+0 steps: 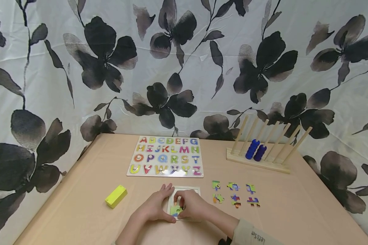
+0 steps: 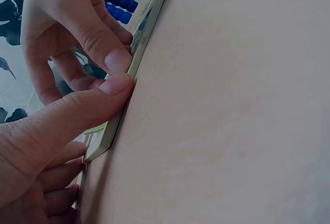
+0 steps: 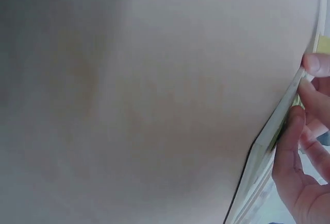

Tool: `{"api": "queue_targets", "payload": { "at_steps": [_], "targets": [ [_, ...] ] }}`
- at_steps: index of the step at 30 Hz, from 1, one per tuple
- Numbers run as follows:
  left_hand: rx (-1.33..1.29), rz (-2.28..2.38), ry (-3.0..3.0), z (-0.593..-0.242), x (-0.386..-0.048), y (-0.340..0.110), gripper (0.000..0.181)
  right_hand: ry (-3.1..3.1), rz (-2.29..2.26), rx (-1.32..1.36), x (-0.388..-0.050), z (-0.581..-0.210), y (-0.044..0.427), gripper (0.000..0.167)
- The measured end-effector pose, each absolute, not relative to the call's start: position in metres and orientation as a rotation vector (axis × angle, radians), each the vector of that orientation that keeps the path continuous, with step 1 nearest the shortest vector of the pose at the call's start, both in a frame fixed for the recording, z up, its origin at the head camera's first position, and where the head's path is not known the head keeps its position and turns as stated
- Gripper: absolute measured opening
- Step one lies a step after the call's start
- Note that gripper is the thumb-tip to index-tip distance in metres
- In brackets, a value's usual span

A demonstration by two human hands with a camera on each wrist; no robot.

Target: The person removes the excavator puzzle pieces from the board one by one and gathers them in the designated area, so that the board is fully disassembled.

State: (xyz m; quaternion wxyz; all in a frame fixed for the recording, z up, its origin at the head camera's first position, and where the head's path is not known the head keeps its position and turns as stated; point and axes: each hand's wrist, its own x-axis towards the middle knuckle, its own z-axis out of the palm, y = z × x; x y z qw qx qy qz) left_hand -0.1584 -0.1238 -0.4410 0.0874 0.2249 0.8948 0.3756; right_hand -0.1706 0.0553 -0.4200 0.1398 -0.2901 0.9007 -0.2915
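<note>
A small jigsaw board with a pale rim [image 1: 187,188] lies on the table in front of the person. The left hand [image 1: 154,206] holds its left side, the thumb [image 2: 111,87] pressing on the near edge and the fingers by the left edge. Over the board, the right hand [image 1: 192,204] has its thumb and fingertips together at a puzzle piece, which they mostly hide. A green and blue puzzle piece [image 1: 174,211] shows in the board's lower left. In the right wrist view, the right hand's fingers [image 3: 289,147] lie along the board's edge, close to the left thumb.
Several loose puzzle pieces [image 1: 233,186] lie in two rows right of the board. Behind it is an alphabet board [image 1: 165,157]. A yellow block [image 1: 116,196] lies to the left. A wooden peg rack [image 1: 257,164] with blue beads stands at back right, before a floral cloth [image 1: 202,78].
</note>
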Motion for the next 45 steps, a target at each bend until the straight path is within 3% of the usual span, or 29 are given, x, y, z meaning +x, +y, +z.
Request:
{"api": "queue_targets", "payload": {
  "at_steps": [15,27,45],
  "targets": [
    [0.656,1.11,2.655,-0.439,-0.158,-0.124,0.097,2.558,-0.87,-0.877,-0.174,-0.42,0.056,0.034],
    [0.65,1.111,2.646,-0.437,-0.158,-0.123,0.097,2.605,-0.855,-0.903,-0.171,-0.421,0.056,0.046],
    [0.647,1.092,2.661,-0.439,-0.157,-0.123,0.098,2.567,-1.048,-0.841,-0.166,-0.417,0.073,0.034]
  ]
}}
